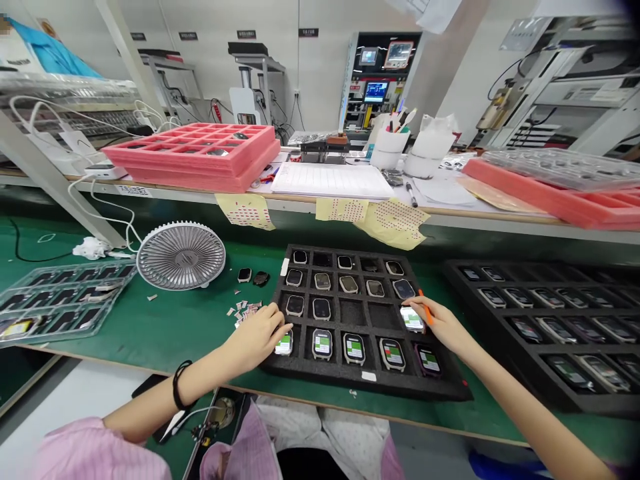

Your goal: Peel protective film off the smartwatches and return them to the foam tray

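A black foam tray [367, 376] holds several square smartwatches in its pockets; those in the front row have lit white-and-green screens. My left hand [261, 333] is at the tray's left edge, its fingers curled and close together beside the lit front-left smartwatch [284, 344]. Whatever is between those fingertips is hidden. My right hand [443, 323] is closed around a slim orange tool [426, 309], whose kind I cannot make out. Its fingertips touch a smartwatch with a bright screen [412, 319] at the tray's right side.
Small paper labels [246, 309] lie by my left hand, near two loose watches [245, 275]. A grey fan [181, 256] and a clear tray of parts [65, 297] stand left. Another black tray [500, 347] is on the right. A shelf [300, 200] crosses behind, bearing pink foam trays [195, 173].
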`<action>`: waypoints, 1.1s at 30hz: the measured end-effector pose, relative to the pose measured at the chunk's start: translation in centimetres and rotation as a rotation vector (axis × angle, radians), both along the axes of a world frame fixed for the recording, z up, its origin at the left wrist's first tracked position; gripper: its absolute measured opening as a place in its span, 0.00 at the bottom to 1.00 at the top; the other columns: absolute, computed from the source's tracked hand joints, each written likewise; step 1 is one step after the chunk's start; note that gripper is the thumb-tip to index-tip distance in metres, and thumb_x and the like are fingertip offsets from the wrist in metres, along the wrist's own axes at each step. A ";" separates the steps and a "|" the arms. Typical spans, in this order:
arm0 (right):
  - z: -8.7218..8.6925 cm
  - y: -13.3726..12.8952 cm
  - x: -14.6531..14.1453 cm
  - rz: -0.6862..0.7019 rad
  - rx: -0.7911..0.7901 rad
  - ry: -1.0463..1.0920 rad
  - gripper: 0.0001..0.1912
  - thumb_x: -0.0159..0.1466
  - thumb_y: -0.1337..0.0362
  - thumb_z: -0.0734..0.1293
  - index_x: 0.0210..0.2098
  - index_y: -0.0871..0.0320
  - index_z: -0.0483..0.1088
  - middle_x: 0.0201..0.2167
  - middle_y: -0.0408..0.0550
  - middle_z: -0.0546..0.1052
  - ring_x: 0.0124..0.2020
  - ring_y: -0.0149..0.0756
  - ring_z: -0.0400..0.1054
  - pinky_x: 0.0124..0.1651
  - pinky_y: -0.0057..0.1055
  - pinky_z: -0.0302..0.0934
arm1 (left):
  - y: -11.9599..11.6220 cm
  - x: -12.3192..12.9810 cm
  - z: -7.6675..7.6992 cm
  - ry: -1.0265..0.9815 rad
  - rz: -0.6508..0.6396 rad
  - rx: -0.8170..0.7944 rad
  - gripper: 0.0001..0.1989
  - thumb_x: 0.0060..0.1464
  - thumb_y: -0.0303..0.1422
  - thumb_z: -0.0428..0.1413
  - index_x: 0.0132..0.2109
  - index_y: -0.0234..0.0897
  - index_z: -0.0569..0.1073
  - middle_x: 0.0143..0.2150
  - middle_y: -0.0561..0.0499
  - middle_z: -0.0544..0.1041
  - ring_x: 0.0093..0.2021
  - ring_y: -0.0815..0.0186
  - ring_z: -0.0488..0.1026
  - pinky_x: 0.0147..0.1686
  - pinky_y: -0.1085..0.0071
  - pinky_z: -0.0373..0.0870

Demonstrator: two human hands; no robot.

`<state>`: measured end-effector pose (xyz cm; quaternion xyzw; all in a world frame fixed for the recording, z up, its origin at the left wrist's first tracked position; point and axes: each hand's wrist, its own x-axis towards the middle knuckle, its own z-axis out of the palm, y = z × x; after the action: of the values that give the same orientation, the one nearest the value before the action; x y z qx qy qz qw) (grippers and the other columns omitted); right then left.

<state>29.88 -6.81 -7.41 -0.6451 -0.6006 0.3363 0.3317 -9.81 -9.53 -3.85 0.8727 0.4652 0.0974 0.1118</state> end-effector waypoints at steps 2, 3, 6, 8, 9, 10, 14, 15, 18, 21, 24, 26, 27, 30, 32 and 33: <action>0.4 0.6 0.0 -0.059 0.000 0.103 0.20 0.57 0.47 0.63 0.36 0.58 0.72 0.29 0.48 0.76 0.17 0.31 0.63 0.22 0.31 0.61 | 0.0 -0.2 0.5 -0.088 -0.021 -0.087 0.20 0.66 0.37 0.35 0.36 0.37 0.68 0.37 0.48 0.70 0.39 0.62 0.68 0.43 0.66 0.65; 0.7 1.0 0.0 -0.084 0.015 0.152 0.21 0.57 0.47 0.64 0.36 0.58 0.73 0.31 0.49 0.76 0.19 0.32 0.64 0.21 0.31 0.61 | 0.0 -0.2 0.8 -0.119 -0.019 -0.132 0.19 0.66 0.36 0.35 0.37 0.38 0.67 0.38 0.48 0.70 0.39 0.63 0.68 0.43 0.66 0.65; 2.2 3.1 -0.7 -0.121 0.142 0.259 0.22 0.57 0.46 0.64 0.38 0.58 0.73 0.39 0.52 0.75 0.29 0.36 0.69 0.27 0.31 0.66 | -0.3 -0.5 1.4 -0.168 0.021 -0.259 0.16 0.66 0.37 0.35 0.39 0.39 0.66 0.38 0.50 0.71 0.39 0.63 0.69 0.41 0.68 0.66; 2.7 5.0 -1.3 -0.135 0.241 0.308 0.22 0.56 0.45 0.65 0.37 0.57 0.73 0.42 0.52 0.75 0.37 0.39 0.70 0.33 0.32 0.68 | -0.3 -0.8 1.6 -0.196 0.028 -0.311 0.16 0.66 0.37 0.36 0.41 0.40 0.66 0.38 0.50 0.72 0.40 0.64 0.69 0.41 0.68 0.67; 2.7 6.0 -1.6 -0.138 0.276 0.338 0.22 0.55 0.45 0.66 0.37 0.57 0.73 0.42 0.52 0.75 0.38 0.40 0.70 0.34 0.32 0.68 | -0.3 -0.9 1.7 -0.216 0.017 -0.328 0.16 0.66 0.38 0.37 0.42 0.40 0.67 0.39 0.50 0.73 0.41 0.64 0.70 0.42 0.69 0.67; 2.5 6.9 -1.8 -0.147 0.299 0.370 0.23 0.54 0.44 0.66 0.36 0.57 0.73 0.42 0.51 0.75 0.38 0.39 0.71 0.35 0.33 0.68 | -0.2 -1.1 1.8 -0.238 0.000 -0.345 0.15 0.66 0.38 0.37 0.43 0.40 0.67 0.41 0.50 0.73 0.42 0.64 0.70 0.43 0.69 0.67; 0.6 9.0 -2.3 -0.171 0.262 0.495 0.25 0.49 0.42 0.68 0.34 0.57 0.72 0.36 0.49 0.76 0.32 0.37 0.71 0.32 0.34 0.68 | 0.0 -1.3 1.5 -0.304 -0.038 -0.400 0.15 0.65 0.37 0.40 0.48 0.43 0.69 0.49 0.51 0.75 0.49 0.64 0.71 0.50 0.69 0.66; 0.2 9.0 -2.2 -0.167 0.245 0.515 0.25 0.49 0.42 0.69 0.33 0.57 0.72 0.34 0.49 0.76 0.30 0.36 0.70 0.31 0.34 0.68 | 0.1 -1.4 1.3 -0.315 -0.040 -0.406 0.15 0.65 0.37 0.41 0.49 0.43 0.70 0.50 0.51 0.75 0.50 0.64 0.71 0.50 0.69 0.66; -0.6 8.3 -1.5 -0.149 0.204 0.554 0.25 0.49 0.43 0.70 0.33 0.58 0.72 0.31 0.47 0.75 0.27 0.35 0.70 0.31 0.35 0.68 | 0.7 -1.2 1.0 -0.349 -0.072 -0.439 0.15 0.64 0.38 0.43 0.50 0.44 0.71 0.52 0.51 0.75 0.50 0.63 0.71 0.50 0.69 0.66; 0.2 7.1 -1.0 -0.149 0.216 0.470 0.23 0.51 0.44 0.68 0.34 0.58 0.72 0.35 0.49 0.74 0.31 0.36 0.70 0.30 0.34 0.69 | 2.0 -0.7 1.4 -0.419 -0.068 -0.502 0.15 0.62 0.39 0.45 0.48 0.42 0.73 0.45 0.51 0.77 0.41 0.64 0.74 0.41 0.70 0.69; 1.9 6.4 -1.6 -0.120 0.240 0.393 0.21 0.56 0.45 0.66 0.37 0.57 0.72 0.38 0.49 0.74 0.30 0.36 0.71 0.27 0.31 0.69 | 4.2 0.9 2.7 -0.556 -0.011 -0.561 0.16 0.59 0.41 0.48 0.45 0.39 0.75 0.34 0.52 0.77 0.29 0.68 0.71 0.28 0.75 0.66; 2.8 6.5 -2.9 -0.061 0.176 0.455 0.19 0.57 0.48 0.66 0.39 0.56 0.71 0.33 0.47 0.75 0.24 0.34 0.70 0.22 0.31 0.68 | 6.0 2.8 3.4 -0.664 0.034 -0.583 0.16 0.58 0.42 0.50 0.45 0.38 0.75 0.31 0.52 0.75 0.27 0.69 0.70 0.20 0.77 0.60; 3.2 6.8 -3.7 -0.031 0.139 0.499 0.18 0.57 0.49 0.66 0.39 0.56 0.70 0.29 0.45 0.74 0.21 0.34 0.70 0.20 0.30 0.67 | 6.9 4.1 3.5 -0.715 0.051 -0.605 0.17 0.57 0.42 0.50 0.46 0.38 0.75 0.29 0.52 0.75 0.25 0.70 0.69 0.17 0.78 0.56; 3.3 7.9 -6.2 -0.007 0.055 0.619 0.15 0.57 0.54 0.67 0.38 0.57 0.69 0.21 0.42 0.72 0.17 0.33 0.69 0.15 0.27 0.63 | 9.5 8.0 3.1 -0.861 0.062 -0.631 0.16 0.57 0.40 0.51 0.47 0.36 0.73 0.30 0.50 0.76 0.26 0.70 0.73 0.14 0.81 0.52; 2.8 8.7 -7.3 -0.019 0.028 0.689 0.13 0.57 0.55 0.67 0.37 0.57 0.68 0.20 0.42 0.72 0.16 0.32 0.69 0.14 0.25 0.62 | 11.0 10.1 2.3 -0.935 0.093 -0.580 0.16 0.57 0.39 0.51 0.47 0.34 0.73 0.31 0.49 0.76 0.25 0.70 0.73 0.14 0.81 0.53; 2.5 9.0 -7.7 -0.019 0.019 0.717 0.12 0.58 0.56 0.67 0.36 0.56 0.68 0.20 0.42 0.72 0.16 0.32 0.69 0.14 0.25 0.63 | 11.5 10.9 1.8 -0.979 0.112 -0.559 0.16 0.57 0.39 0.51 0.46 0.34 0.73 0.32 0.48 0.76 0.25 0.70 0.74 0.13 0.82 0.53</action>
<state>22.16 2.17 -4.89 -0.4885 -0.4432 0.5326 0.5304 1.07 2.00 -2.05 0.6370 0.4130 0.3694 0.5360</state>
